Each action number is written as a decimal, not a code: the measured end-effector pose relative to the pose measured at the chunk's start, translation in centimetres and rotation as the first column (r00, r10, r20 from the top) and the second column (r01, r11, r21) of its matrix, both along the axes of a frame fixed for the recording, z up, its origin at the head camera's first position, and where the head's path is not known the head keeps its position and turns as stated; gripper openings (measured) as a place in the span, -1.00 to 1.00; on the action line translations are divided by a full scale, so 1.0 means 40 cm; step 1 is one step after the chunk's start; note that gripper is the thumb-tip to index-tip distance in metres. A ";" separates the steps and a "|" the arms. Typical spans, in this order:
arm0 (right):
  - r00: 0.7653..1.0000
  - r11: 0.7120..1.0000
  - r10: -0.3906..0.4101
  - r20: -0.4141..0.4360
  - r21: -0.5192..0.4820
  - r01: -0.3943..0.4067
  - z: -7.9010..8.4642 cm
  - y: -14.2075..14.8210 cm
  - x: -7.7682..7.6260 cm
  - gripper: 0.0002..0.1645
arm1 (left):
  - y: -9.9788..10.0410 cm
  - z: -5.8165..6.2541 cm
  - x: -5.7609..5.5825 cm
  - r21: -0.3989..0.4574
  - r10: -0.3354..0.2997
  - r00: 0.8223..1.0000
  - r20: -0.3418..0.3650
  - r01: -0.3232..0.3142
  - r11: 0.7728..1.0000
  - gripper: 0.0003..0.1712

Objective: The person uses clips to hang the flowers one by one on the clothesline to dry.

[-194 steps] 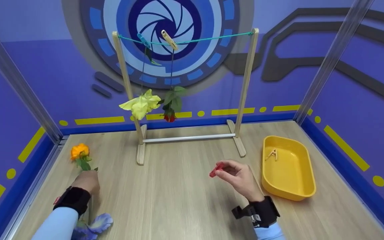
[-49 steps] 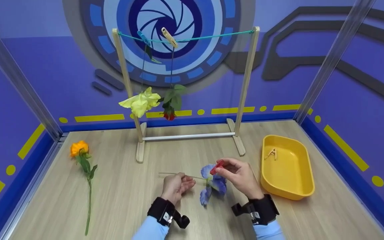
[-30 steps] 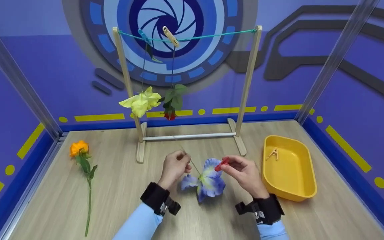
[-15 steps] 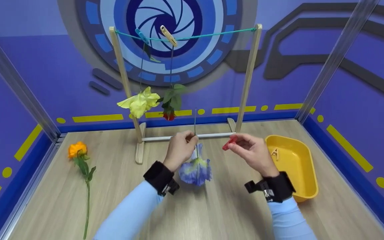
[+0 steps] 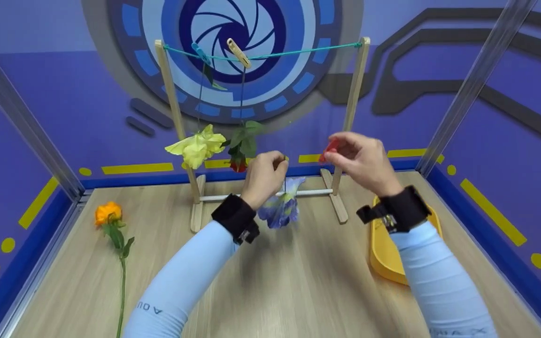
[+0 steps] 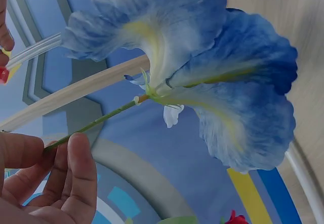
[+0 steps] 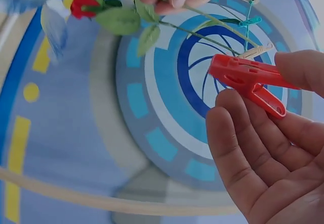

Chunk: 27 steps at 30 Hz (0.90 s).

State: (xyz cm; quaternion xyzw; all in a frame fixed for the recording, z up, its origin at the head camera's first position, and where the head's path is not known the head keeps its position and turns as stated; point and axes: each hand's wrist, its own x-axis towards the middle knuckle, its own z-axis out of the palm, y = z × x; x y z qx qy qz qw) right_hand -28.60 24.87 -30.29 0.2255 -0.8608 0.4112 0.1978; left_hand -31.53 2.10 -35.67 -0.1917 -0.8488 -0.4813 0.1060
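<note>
My left hand (image 5: 265, 177) pinches the thin green stem of a blue-purple artificial flower (image 5: 280, 210), whose head hangs downward in front of the rack's lower bar. In the left wrist view, thumb and fingers meet on the stem (image 6: 109, 116), some way from the petals. To the right and slightly higher, my right hand (image 5: 364, 162) pinches a red clothespin (image 7: 243, 74) by its handles between thumb and fingers. Above both hands runs a teal line (image 5: 308, 50). A blue clothespin (image 5: 200, 54) and a wooden clothespin (image 5: 239, 53) hold a yellow flower (image 5: 198, 146) and a red rose (image 5: 238, 164) upside down.
The line is strung between wooden posts (image 5: 355, 89) of a standing rack. An orange flower (image 5: 109, 213) with a long stem lies at the table's left. At right, a yellow tray (image 5: 383, 263) is partly covered by my right forearm. Printed walls enclose the table (image 5: 251, 291).
My left hand left the orange flower lying, brought the blue-purple flower from the front left, turned it head down and lifted it toward the rack. My right hand rose with the red clothespin.
</note>
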 end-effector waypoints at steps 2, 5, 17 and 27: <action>1.000 0.998 -0.018 -0.013 0.064 0.019 0.035 -0.003 -0.015 -0.67 | -0.002 0.013 -0.009 -0.004 0.011 1.000 -0.023 -0.011 1.000 -0.78; 0.999 0.993 -0.026 -0.032 0.118 0.030 0.085 -0.009 -0.038 -0.66 | -0.004 0.032 -0.025 -0.006 0.027 0.999 -0.045 -0.027 1.000 -0.77; 0.992 0.968 -0.057 -0.110 0.236 0.082 0.274 -0.084 -0.153 -0.77 | 0.002 0.114 -0.103 -0.033 0.113 0.990 -0.085 -0.116 0.993 -0.75; 0.979 0.921 -0.060 -0.197 0.366 0.130 0.377 -0.201 -0.237 -0.83 | 0.006 0.158 -0.156 -0.030 0.169 0.979 -0.111 -0.174 0.984 -0.67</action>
